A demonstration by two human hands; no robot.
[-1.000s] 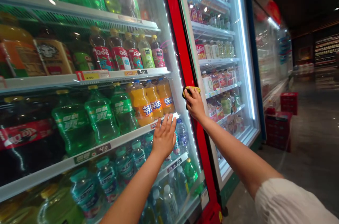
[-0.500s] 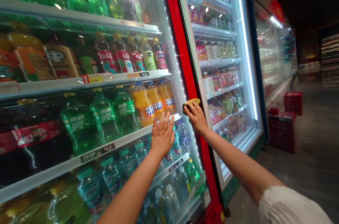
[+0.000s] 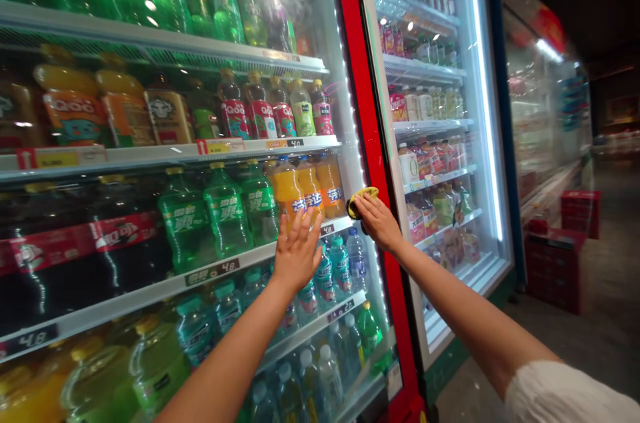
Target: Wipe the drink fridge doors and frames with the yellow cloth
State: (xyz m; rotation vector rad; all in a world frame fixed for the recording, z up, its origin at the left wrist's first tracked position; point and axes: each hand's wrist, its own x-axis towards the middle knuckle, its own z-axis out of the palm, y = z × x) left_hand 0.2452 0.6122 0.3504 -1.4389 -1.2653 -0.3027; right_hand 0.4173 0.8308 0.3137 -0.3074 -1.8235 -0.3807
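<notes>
My left hand (image 3: 299,251) lies on the glass door of a drinks fridge, fingers spread, in front of the orange soda bottles (image 3: 287,186). Nothing is in it. My right hand (image 3: 376,216) presses a yellow cloth with black parts (image 3: 356,204) against the glass, close to the red door frame (image 3: 373,123). My fingers cover part of the cloth. Behind the door, green soda bottles (image 3: 227,209) and dark cola bottles (image 3: 125,229) stand on the same shelf as the orange ones.
A second lit fridge (image 3: 430,126) with several shelves of drinks stands to the right. Further along are a glass-fronted cooler (image 3: 540,96) and red boxes (image 3: 555,269) on the grey floor (image 3: 480,389). Price tags (image 3: 227,267) line the shelf edges.
My view has swung a little to the left. Against the door, both hands have shifted left, the cloth going from the red frame's edge further onto the glass.
</notes>
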